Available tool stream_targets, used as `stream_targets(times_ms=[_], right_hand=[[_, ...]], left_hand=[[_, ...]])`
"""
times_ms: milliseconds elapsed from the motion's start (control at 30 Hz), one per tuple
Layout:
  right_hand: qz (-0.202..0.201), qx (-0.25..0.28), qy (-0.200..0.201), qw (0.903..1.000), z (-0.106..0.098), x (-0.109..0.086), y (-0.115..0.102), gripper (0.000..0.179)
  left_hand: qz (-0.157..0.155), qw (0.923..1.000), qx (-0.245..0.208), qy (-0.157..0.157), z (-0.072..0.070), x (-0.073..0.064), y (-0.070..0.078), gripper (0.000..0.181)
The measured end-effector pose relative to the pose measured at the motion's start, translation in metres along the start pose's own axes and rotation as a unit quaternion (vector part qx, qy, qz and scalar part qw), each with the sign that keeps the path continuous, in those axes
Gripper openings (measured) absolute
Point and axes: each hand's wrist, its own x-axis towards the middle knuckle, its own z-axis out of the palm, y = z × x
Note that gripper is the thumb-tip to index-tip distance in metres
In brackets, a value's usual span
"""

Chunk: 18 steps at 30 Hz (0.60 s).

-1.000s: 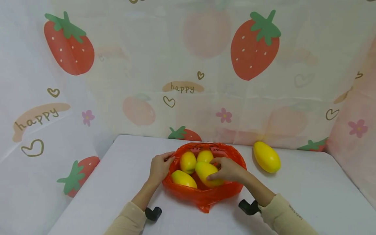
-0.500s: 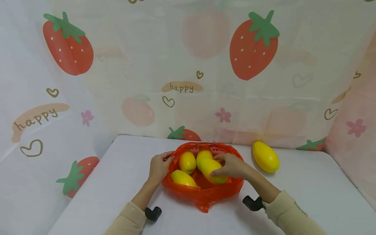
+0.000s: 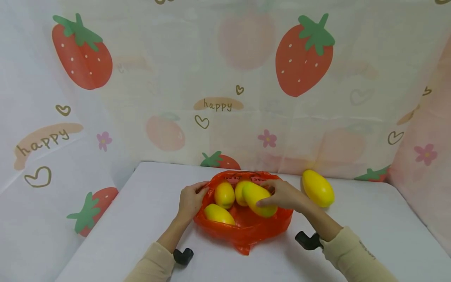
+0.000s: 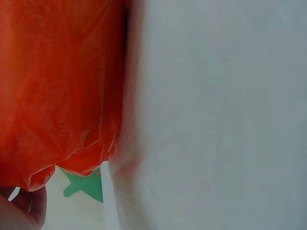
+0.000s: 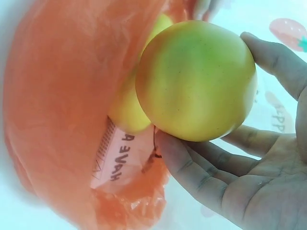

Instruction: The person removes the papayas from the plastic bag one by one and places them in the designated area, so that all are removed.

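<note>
A red plastic bag [image 3: 243, 233] stands wide-mouthed on the table. My left hand [image 3: 190, 201] pinches its left rim; in the left wrist view those fingers [image 4: 36, 206] appear at the bag's far edge. My right hand [image 3: 282, 194] holds a yellow mango [image 3: 260, 199] with a greenish end over the right side of the bag's mouth. The right wrist view shows thumb and fingertips around this mango [image 5: 196, 81], its rounded end toward the camera. Inside the bag lie a mango at the back left [image 3: 224, 194], one behind the held mango [image 3: 240, 192] and one at the front left [image 3: 219, 214].
Another yellow mango [image 3: 318, 188] lies on the white table [image 3: 370, 235] at the back right, behind my right forearm. A curtain with strawberry prints [image 3: 218, 133] stands along the table's back edge and both sides. Black wrist mounts [image 3: 308, 240] sit under the sleeves.
My right hand has lifted the mango slightly and carried it to the right, uncovering more of the bag's inside. The left hand has stayed at the rim.
</note>
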Motion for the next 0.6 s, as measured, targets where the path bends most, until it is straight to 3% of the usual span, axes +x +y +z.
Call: stream_targets(times_ms=[600], right_hand=[[0.021,0.024,0.013,0.9994,-0.026,-0.015,0.003,0.079]], left_hand=[[-0.016,0.9998,-0.006,-0.007,-0.002,-0.004,0.003,0.026]])
